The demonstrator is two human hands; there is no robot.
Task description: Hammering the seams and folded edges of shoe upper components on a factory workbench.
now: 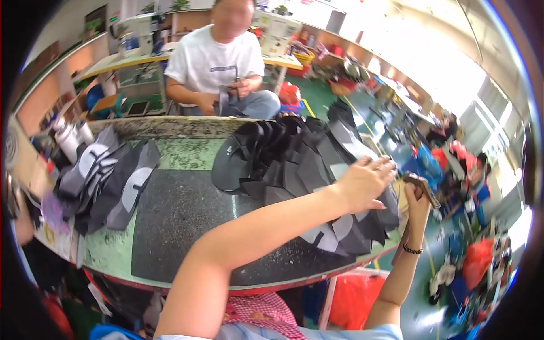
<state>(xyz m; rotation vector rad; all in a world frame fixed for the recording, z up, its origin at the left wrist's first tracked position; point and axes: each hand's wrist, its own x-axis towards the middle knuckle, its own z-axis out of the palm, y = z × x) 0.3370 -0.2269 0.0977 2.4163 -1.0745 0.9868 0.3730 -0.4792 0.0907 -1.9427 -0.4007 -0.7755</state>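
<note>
My left arm reaches across the worktable to the right, and my left hand [365, 184] lies with its fingers stretched out on a pile of dark grey and black cut pieces [306, 170]. These pieces are flat, curved and overlapping, some with light grey patches. Off the table's right edge, my right hand [417, 195] is closed round a brown and metallic bar-shaped tool [423, 190]; its exact kind does not show. A dark bracelet [412, 249] circles my right wrist. Under my left forearm, the black mat [181, 221] is partly hidden.
A second stack of dark and light grey pieces [107, 178] lies at the table's left, near a white bottle [67, 139]. Across the table sits a person in a white shirt [212, 62], holding something dark. Bags and loose goods, including a red bag [477, 263], crowd the right floor.
</note>
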